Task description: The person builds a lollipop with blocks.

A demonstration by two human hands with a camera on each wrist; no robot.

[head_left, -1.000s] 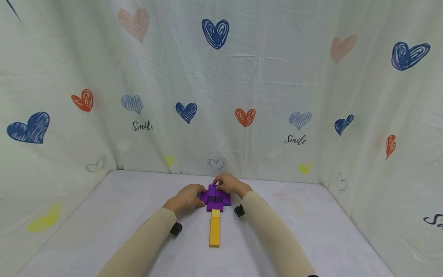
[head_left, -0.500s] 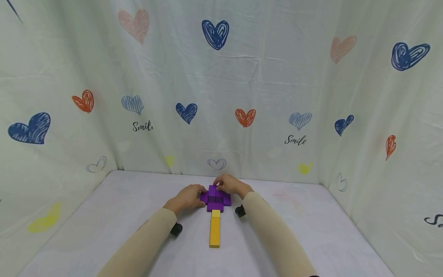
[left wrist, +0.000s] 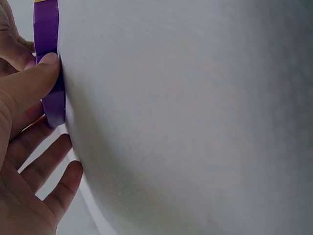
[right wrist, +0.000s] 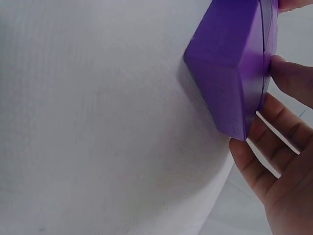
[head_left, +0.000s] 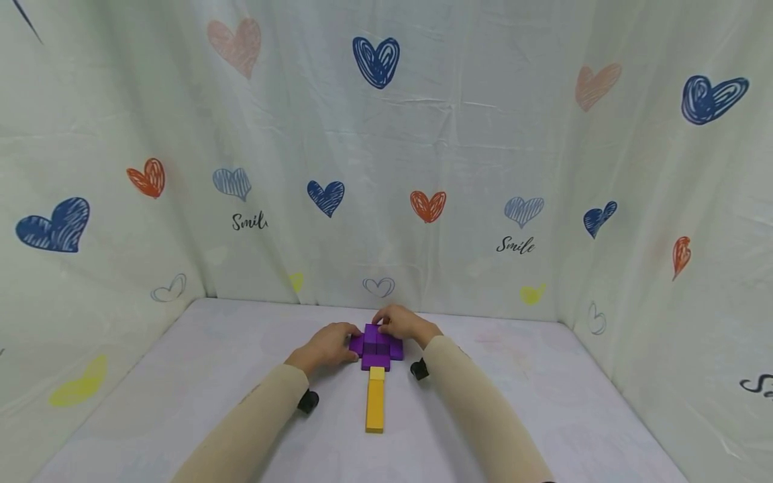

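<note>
In the head view, several purple blocks [head_left: 376, 362] lie flat on the table in a cross-like cluster. Its left side block [head_left: 356, 345] is between the thumb and fingers of my left hand [head_left: 329, 343]. The left wrist view shows that thumb [left wrist: 36, 78] pressing a purple edge, with other fingers spread behind it. At the cluster's far end, my right hand [head_left: 403, 322] pinches a purple block [head_left: 371, 332], and its fingers partly cover the cluster. A small yellow block [head_left: 376, 373] and a long yellow block [head_left: 374, 406] run from the near end towards me.
The white-covered table [head_left: 519, 402] extends on both sides of the blocks. A curtain [head_left: 386, 147] printed with hearts stands behind the table and along its sides. Black wrist cameras [head_left: 308, 401] sit under both wrists, close to the tabletop.
The far purple block under my right fingers appears to have shifted slightly within the cluster. Both hands stay almost where they were, and the yellow blocks have not visibly moved.
</note>
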